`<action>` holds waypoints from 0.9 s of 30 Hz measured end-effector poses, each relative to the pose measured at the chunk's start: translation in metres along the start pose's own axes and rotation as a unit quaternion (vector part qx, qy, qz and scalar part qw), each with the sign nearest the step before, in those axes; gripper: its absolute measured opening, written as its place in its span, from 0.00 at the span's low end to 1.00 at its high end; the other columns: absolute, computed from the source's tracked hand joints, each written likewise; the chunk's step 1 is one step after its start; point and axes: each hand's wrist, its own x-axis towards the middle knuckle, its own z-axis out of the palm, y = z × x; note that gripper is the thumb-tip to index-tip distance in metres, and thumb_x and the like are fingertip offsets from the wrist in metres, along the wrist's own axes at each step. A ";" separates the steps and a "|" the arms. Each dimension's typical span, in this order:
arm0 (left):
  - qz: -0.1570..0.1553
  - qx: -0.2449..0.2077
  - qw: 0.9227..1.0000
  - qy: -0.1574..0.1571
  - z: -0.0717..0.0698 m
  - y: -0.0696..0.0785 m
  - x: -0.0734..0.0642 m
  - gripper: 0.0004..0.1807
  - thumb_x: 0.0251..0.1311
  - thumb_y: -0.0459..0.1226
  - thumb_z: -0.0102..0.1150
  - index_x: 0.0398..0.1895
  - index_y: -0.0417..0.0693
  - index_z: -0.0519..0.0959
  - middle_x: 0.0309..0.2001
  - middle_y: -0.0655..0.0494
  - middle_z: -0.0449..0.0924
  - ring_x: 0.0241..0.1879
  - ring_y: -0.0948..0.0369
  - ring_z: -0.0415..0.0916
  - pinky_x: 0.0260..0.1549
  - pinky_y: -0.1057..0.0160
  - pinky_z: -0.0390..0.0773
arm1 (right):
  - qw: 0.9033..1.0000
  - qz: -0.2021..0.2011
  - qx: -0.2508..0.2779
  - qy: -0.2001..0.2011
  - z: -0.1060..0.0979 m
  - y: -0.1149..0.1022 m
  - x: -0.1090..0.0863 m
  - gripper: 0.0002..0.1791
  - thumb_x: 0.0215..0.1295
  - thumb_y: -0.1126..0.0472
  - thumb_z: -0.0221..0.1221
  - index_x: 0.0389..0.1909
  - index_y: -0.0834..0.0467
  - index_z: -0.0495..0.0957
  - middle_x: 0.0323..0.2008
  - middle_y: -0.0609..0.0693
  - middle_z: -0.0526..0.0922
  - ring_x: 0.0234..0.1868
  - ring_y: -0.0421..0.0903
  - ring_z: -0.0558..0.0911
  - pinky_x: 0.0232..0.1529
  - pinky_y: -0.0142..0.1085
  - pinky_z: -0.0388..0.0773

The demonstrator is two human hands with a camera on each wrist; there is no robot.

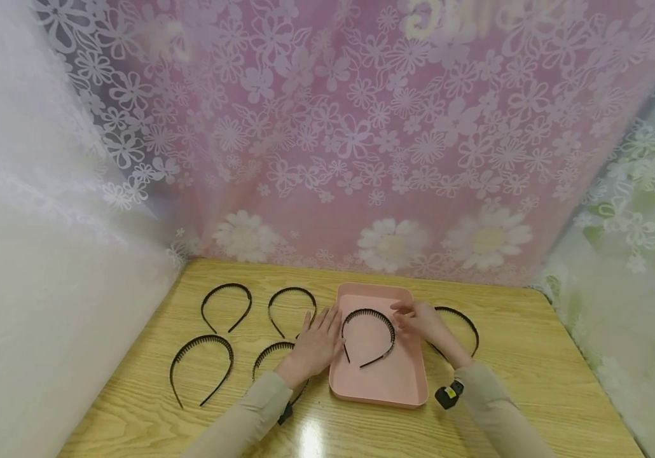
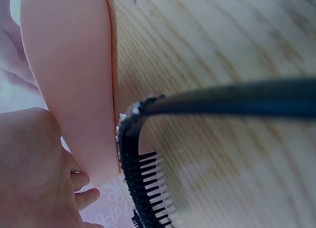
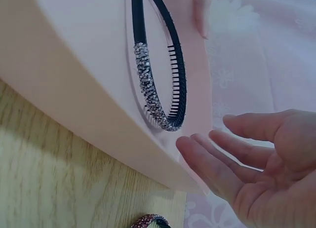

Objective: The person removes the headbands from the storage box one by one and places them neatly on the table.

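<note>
A pink tray (image 1: pixel 379 393) holds a black toothed headband (image 1: pixel 368 312), its curve pointing to the back; in the right wrist view the headband (image 3: pixel 146 82) shows silvery sparkles on its outer side. My left hand (image 1: pixel 316 346) lies along the tray's left rim with the fingers stretched out. Over the tray's right rim hovers my right hand (image 1: pixel 421 320), fingers loosely spread and nothing in them, right beside the headband. Partly covered by the left hand is another headband (image 1: pixel 270 348) on the table. A further headband (image 1: pixel 467 318) lies partly behind the right hand.
On the wooden table (image 1: pixel 533 381), more black headbands lie to the left: one at the back left (image 1: pixel 226 285), one in front of it (image 1: pixel 204 338), and one (image 1: pixel 292 289) nearer the tray. Flowered curtains (image 1: pixel 362 127) hang behind and at the sides.
</note>
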 end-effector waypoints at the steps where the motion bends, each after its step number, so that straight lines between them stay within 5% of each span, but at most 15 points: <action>1: 0.000 0.001 1.000 0.001 0.000 0.000 0.000 0.34 0.81 0.51 0.37 0.81 0.43 0.52 0.81 0.50 0.47 0.79 0.51 0.51 0.74 0.41 0.53 | 1.000 0.005 -0.003 -0.004 0.000 -0.001 0.001 0.18 0.75 0.64 0.57 0.60 0.68 0.78 0.52 0.66 0.83 0.39 0.56 0.87 0.37 0.45 0.86; 15: 0.004 -0.009 1.000 0.008 -0.004 0.001 -0.002 0.33 0.80 0.49 0.40 0.80 0.42 0.54 0.81 0.48 0.50 0.78 0.50 0.52 0.74 0.40 0.54 | 0.990 0.014 -0.132 -0.050 0.010 -0.008 0.010 0.16 0.71 0.66 0.60 0.54 0.72 0.80 0.42 0.63 0.86 0.30 0.49 0.86 0.36 0.41 0.84; 27: 0.005 -0.011 1.000 0.014 -0.003 0.001 -0.002 0.33 0.80 0.49 0.41 0.80 0.42 0.55 0.81 0.48 0.50 0.78 0.49 0.52 0.73 0.40 0.55 | 0.989 0.013 -0.137 -0.050 0.017 -0.002 0.015 0.18 0.63 0.69 0.67 0.53 0.71 0.81 0.33 0.54 0.85 0.27 0.46 0.83 0.35 0.41 0.84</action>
